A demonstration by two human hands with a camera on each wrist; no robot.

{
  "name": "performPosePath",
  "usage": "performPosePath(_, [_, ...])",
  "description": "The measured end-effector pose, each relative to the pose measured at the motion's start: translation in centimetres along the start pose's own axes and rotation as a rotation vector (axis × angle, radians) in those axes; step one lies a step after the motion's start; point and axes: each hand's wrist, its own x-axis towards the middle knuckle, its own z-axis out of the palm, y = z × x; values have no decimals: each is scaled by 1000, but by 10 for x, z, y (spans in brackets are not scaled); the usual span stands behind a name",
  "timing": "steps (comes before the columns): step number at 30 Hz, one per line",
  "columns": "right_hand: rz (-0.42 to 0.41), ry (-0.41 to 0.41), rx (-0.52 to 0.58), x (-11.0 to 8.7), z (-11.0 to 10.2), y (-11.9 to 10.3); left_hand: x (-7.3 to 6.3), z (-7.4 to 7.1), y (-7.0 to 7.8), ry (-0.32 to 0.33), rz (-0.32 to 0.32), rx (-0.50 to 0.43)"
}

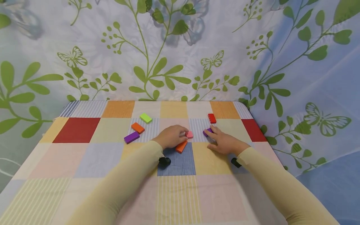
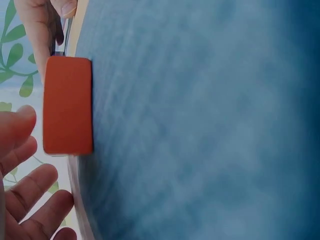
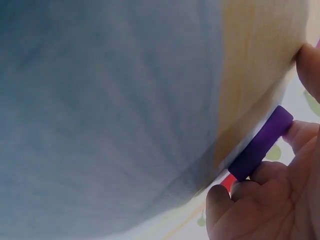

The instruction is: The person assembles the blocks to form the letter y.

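In the head view my left hand [image 1: 172, 136] hovers over the middle of the cloth, fingers bent and spread. A pink block [image 1: 189, 134] lies at its fingertips, and an orange block [image 1: 181, 147] lies just below them. The left wrist view shows that orange block [image 2: 68, 105] lying apart from the thumb and fingers. My right hand [image 1: 227, 141] rests farther right, its fingertips touching a purple block [image 1: 207, 132]. In the right wrist view this purple block [image 3: 261, 143] sits against the fingers, while the thumb [image 3: 309, 70] stays away from it.
A red block [image 1: 212, 118] lies beyond the right hand. Toward the left are a lime green block [image 1: 145, 118], another orange block [image 1: 137, 128] and another purple block [image 1: 131, 137]. The patchwork cloth [image 1: 112, 162] covers the table, with leaf-patterned curtains [image 1: 168, 47] behind it.
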Motion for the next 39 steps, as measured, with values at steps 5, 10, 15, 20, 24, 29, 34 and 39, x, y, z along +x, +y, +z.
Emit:
performPosePath(5, [5,-4,2,0,-1,-2,6,3,2,-3,-16,-5])
performPosePath(10, [1,0,-3,1,0,-2,8,3,5,-4,-32,-8])
performPosePath(15, [3,1,-4,2,1,-1,12,6,5,5,-42,1])
performPosePath(20, [5,1,2,1,1,0,16,10,5,27,-68,-2])
performPosePath(24, [7,-3,-4,1,1,0,16,10,7,33,-94,-11])
performPosePath(29, [10,-5,-3,1,1,-1,16,10,10,31,-118,-14])
performPosePath(34, [12,-3,-1,-1,0,-2,16,11,11,35,-118,-13])
performPosePath(39, [3,4,2,-2,0,-1,16,12,7,69,-101,-9])
